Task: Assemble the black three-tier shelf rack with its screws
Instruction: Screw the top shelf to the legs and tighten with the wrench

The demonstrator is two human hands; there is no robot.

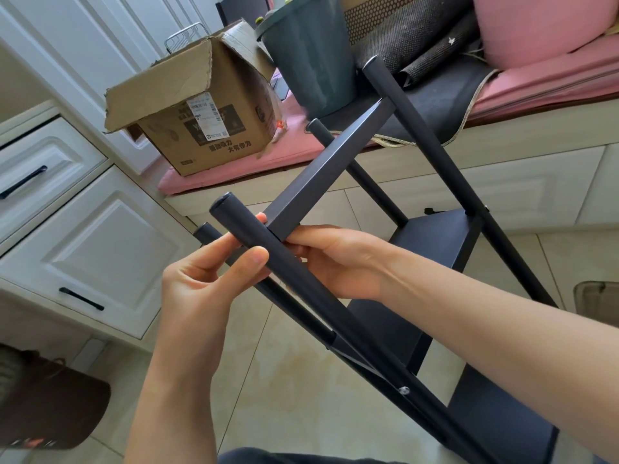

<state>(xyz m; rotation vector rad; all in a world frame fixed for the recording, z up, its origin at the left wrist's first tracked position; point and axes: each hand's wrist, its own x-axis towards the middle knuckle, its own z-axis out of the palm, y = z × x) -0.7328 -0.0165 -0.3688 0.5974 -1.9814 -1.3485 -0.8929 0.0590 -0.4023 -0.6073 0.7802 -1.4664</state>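
left hand (207, 279): nearest the camera, thumb and forefinger pinching the round post (254, 242) of the rack just below its capped end, other fingers curled behind.
brown bag (50, 406): near left on the tiled floor, below the white drawers (83, 229) with black handles.
cardboard box (197, 118): far left of centre, open, on a pink cushion (234, 162) along the bench.
black shelf rack (418, 279): centre, tipped over, its four posts pointing up and away; a silver screw (404, 390) shows low on the near post.
flat crossbar (331, 169): runs from the near post up to the far post; its near end touches the post.
right hand (335, 259): fingers curled round the crossbar's near end, one fingertip showing above the post; hand and forearm hide part of the shelves.
dark bin (308, 55): far centre, behind the rack.
rolled mats (418, 38): far right, beside a pink pillow (536, 25).
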